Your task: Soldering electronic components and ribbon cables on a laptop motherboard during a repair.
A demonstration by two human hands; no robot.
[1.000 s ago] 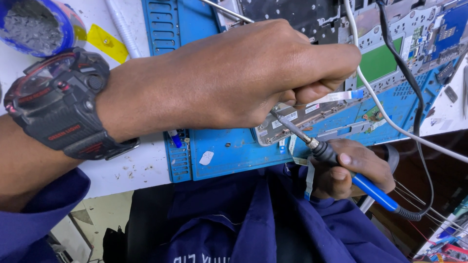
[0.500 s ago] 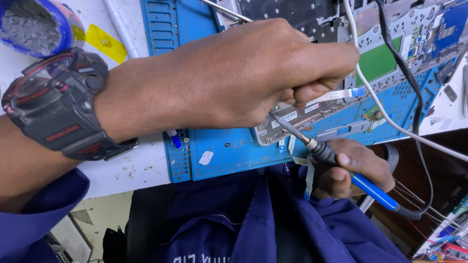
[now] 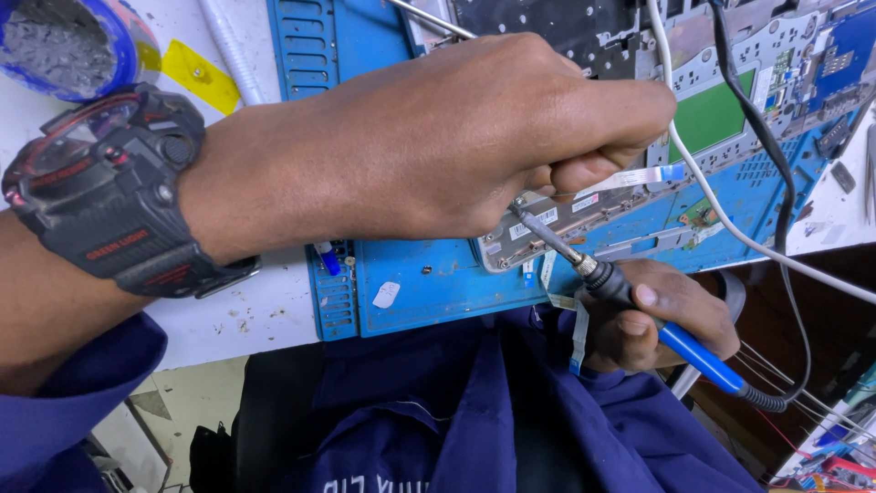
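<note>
The left hand [image 3: 474,146] lies across the blue work mat [image 3: 438,283], fingers curled shut, pinching a thin flat ribbon cable [image 3: 630,178] that runs out to the right. Under it sits an opened laptop chassis [image 3: 566,219], its near edge on the mat. The right hand [image 3: 657,315], at the near edge of the bench, is closed around a blue-handled soldering iron [image 3: 639,301], whose tip slants up and left to the chassis just below the left fingers. A black wristwatch [image 3: 109,192] sits on the left wrist.
</note>
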